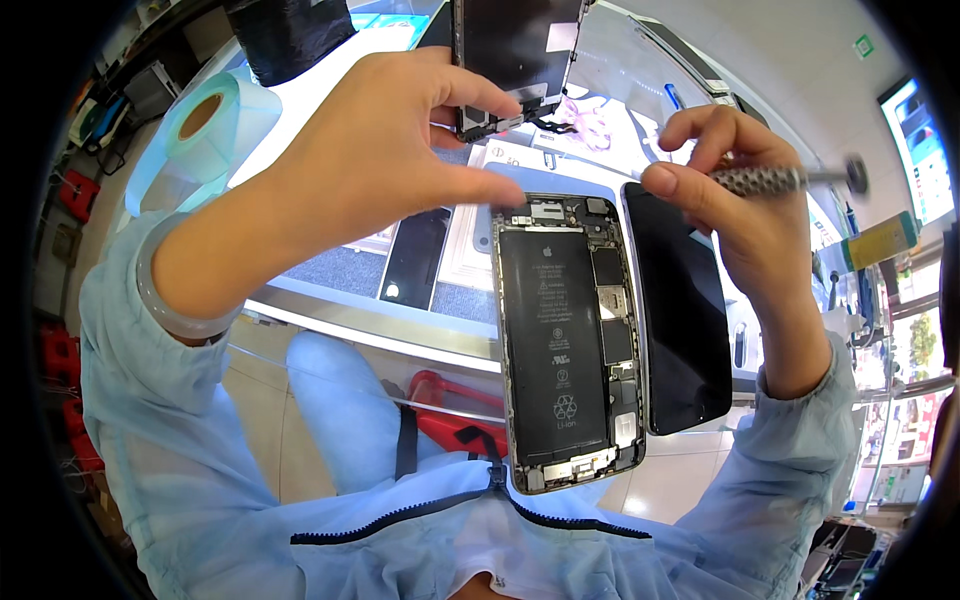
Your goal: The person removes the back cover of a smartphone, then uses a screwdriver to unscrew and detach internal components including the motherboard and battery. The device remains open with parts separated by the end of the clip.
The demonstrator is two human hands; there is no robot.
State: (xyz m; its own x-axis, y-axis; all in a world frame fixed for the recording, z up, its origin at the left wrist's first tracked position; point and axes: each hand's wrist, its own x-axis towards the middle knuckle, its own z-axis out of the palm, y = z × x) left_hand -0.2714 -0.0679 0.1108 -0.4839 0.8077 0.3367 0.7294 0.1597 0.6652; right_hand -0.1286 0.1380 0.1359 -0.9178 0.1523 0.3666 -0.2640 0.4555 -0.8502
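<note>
An opened phone (570, 340) lies in front of me with its black battery and inner parts exposed. Its detached-looking screen panel (515, 60) stands up past the phone's top end, inner side toward me. My left hand (390, 140) holds the panel's lower end between its fingers, while the thumb tip rests at the phone's top left corner. In my right hand (745, 195), thumb and fingers close around a screwdriver (765, 180) with a knurled metal handle, its round end pointing right. A second phone (685, 320), black screen up, lies right beside the opened one.
Another dark phone (415, 258) lies on the glass counter (370, 325), left of the opened phone. A roll of pale tape (205, 125) and a black wrapped block (290, 35) stand at the far left. Beyond my right hand is a yellow-labelled bottle (880, 242).
</note>
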